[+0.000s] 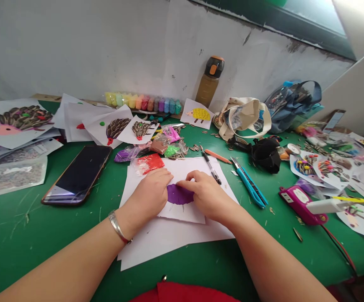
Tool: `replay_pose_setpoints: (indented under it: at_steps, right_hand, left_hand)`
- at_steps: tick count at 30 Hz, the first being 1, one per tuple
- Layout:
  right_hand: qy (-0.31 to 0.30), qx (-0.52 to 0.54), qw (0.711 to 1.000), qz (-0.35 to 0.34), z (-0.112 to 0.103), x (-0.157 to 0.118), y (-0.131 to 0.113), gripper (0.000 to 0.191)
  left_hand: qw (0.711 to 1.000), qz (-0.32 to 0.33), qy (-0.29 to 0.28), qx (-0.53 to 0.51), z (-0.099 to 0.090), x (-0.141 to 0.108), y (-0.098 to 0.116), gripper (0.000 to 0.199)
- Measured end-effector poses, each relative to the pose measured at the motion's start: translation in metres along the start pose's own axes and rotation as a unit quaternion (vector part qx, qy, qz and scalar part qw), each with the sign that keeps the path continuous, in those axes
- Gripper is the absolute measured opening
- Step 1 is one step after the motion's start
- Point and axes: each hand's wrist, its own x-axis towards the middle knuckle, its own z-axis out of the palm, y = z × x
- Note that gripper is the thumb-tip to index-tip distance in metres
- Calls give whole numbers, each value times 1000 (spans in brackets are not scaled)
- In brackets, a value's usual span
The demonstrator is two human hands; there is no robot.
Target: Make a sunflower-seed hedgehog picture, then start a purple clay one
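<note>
A flat purple clay shape (180, 194) with a scalloped lower edge lies on a small white sheet (182, 216), with short drawn lines below it. My left hand (152, 191) rests on the sheet at the clay's left edge, fingers stretched forward; its thumb is mostly hidden. From the right, my right hand (209, 195) touches the clay's upper edge with an extended index finger, the other fingers bent and apart from it. Neither hand holds anything I can see. Larger white sheets (150, 247) lie underneath.
Beyond the hands lie a red clay packet (149, 163), a black pen (211, 167), an orange stick (218, 156) and a blue utility knife (249, 182). A phone (78, 174) is left; a magenta power strip (303, 205) is right. A bottle (209, 82) stands by the wall.
</note>
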Motion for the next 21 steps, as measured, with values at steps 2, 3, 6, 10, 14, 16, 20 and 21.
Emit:
replay_pose_setpoints:
  at_steps: [2, 3, 6, 10, 14, 16, 20, 21]
  right_hand:
    - [8, 47, 999, 8, -1, -1, 5, 63]
    - [14, 73, 997, 14, -1, -2, 8, 64]
    - [21, 113, 993, 23, -3, -6, 13, 64]
    - [4, 55, 998, 15, -4, -7, 10, 58]
    - [6, 63, 998, 9, -4, -6, 9, 61]
    - [15, 87, 996, 13, -4, -7, 11, 62]
    - [13, 100, 995, 24, -4, -6, 11, 61]
    - [8, 85, 996, 21, -4, -6, 10, 60]
  left_hand:
    - [1000, 5, 9, 2, 0, 0, 0, 41]
    - [1000, 8, 14, 4, 0, 0, 0, 41]
    - [1000, 4, 11, 4, -2, 1, 2, 41]
    - [1000, -8, -9, 1, -4, 2, 3, 40]
    - [1000, -10, -6, 3, -2, 2, 2, 40]
    - [1000, -8, -4, 1, -2, 1, 1, 40]
    - [1000, -6, -5, -2, -2, 1, 2, 40]
    - [1000, -6, -8, -3, -2, 1, 2, 40]
